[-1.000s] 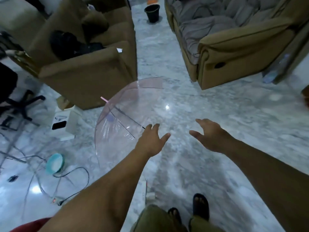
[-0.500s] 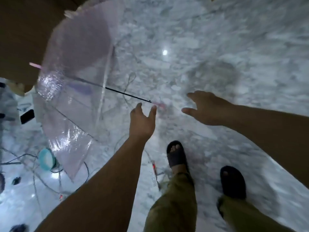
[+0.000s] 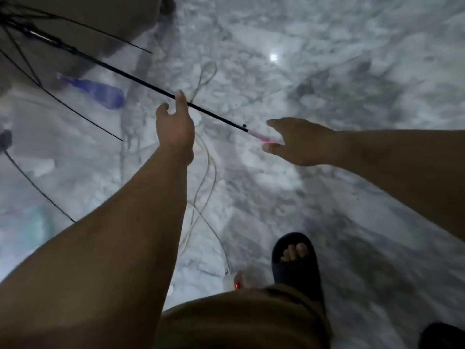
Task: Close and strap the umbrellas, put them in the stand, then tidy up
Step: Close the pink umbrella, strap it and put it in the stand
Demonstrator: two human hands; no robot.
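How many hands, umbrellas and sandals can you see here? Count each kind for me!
Hands: 2, left hand and right hand, both open
Umbrellas: 1, clear umbrella, seen by its black shaft and pink handle
Sandals: 2, black sandal and another at the picture's corner
Total: 5

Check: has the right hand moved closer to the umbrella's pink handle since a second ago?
Yes. The right hand now reaches the pink handle lying over the marble floor; earlier it hovered apart.

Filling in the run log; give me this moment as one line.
phase: reaching for open umbrella | left hand: open, at black shaft | right hand: open, at pink handle | gripped: not yet | floor: marble
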